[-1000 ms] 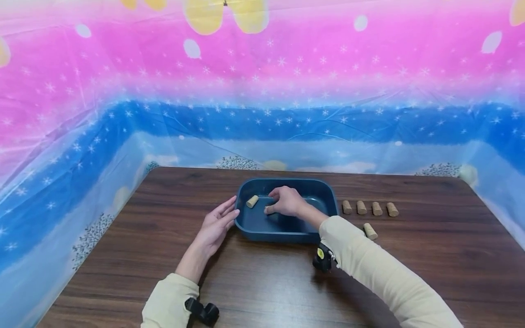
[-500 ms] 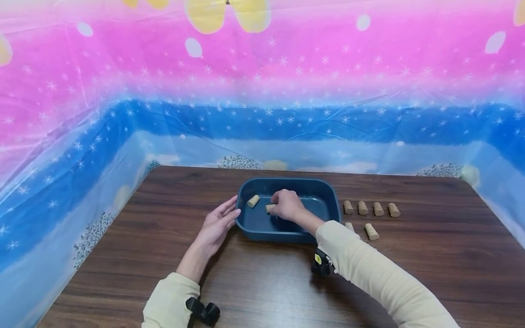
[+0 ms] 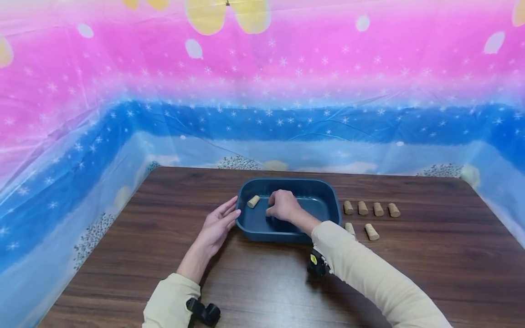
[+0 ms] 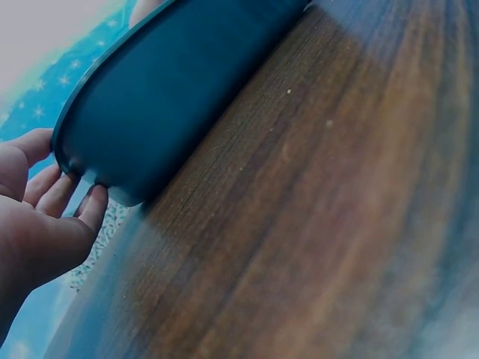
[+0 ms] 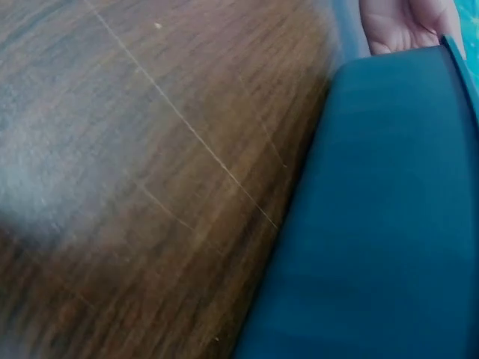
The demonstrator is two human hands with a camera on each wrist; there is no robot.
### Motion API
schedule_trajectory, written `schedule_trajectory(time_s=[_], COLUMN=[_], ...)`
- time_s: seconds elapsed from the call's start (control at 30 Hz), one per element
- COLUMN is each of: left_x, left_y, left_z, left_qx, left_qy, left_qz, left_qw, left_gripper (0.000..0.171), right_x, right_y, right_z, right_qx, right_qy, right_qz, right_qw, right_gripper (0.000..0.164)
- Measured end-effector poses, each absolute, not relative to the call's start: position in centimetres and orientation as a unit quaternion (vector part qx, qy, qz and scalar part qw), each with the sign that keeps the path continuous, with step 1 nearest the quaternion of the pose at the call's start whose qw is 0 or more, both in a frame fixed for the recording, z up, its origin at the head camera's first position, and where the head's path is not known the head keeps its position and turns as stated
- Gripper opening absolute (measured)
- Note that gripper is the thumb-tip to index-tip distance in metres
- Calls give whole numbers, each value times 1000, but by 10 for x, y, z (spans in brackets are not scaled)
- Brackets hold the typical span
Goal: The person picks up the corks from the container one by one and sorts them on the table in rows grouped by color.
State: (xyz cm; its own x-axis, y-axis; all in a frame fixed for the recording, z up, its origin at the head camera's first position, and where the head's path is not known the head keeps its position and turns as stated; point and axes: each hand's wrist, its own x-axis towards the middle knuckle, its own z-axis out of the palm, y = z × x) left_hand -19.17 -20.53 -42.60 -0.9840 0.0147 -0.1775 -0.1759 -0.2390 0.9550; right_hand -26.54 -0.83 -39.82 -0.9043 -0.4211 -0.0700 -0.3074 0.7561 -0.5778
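A dark blue rectangular dish [image 3: 275, 236] stands on the table, with a tapered cork stopper [image 3: 253, 202] lying inside at its left end. My right hand [image 3: 285, 206] reaches into the dish, thumb and fingers curled together around a second cork that the hand hides now. My left hand [image 3: 215, 226] rests its extended fingers and thumb against the outside of the dish's left end. In the left wrist view, those fingertips [image 4: 96, 200] touch the outer wall just under the rim. Only the dish's outer wall [image 5: 374, 209] and part of the left hand [image 5: 404, 22] show in the right wrist view.
Right of the dish, several corks [image 3: 362, 208] stand in a row on the wooden table [image 3: 254, 278]. Nearer, another cork [image 3: 371, 232] sits beside one [image 3: 350, 228] partly behind the right sleeve [image 3: 348, 248]. A patterned cloth [image 3: 262, 123] hangs behind the table.
The cork at my right hand, visible in both earlier frames, is now hidden by the fingers. The right forearm has shifted slightly left, uncovering a cork near the sleeve. My left hand stays put.
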Motion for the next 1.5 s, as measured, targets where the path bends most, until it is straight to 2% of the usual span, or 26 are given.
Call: schedule_trajectory(time_s=[0.13,0.2,0.53,0.87,1.2,1.5], left_x=[-192,-192,-191,-191,-190,-192], left_y=[-205,-204,-204,-204,-204,-203], left_z=[-426,-426,-427,-427,-425,-424], left_qx=[-64,-66,-73,-73,-54,-53], left_qy=[616,618,621,617,604,603], left_qz=[783,781,778,781,793,794], left_qw=[60,61,62,63,56,61], left_gripper=[50,50,50,51,53,53], right_x=[-267,-268,-270,-272,-276,-275], right_y=[-3,-1,13,32,66,104], right_z=[-396,-396,-389,-388,-376,-364], right_qx=[-192,-193,-227,-225,-224,-209], right_qy=[923,917,893,890,867,875], right_qz=[-312,-323,-361,-376,-422,-416], right_qw=[119,130,141,126,142,132], right_gripper=[34,37,44,40,43,44])
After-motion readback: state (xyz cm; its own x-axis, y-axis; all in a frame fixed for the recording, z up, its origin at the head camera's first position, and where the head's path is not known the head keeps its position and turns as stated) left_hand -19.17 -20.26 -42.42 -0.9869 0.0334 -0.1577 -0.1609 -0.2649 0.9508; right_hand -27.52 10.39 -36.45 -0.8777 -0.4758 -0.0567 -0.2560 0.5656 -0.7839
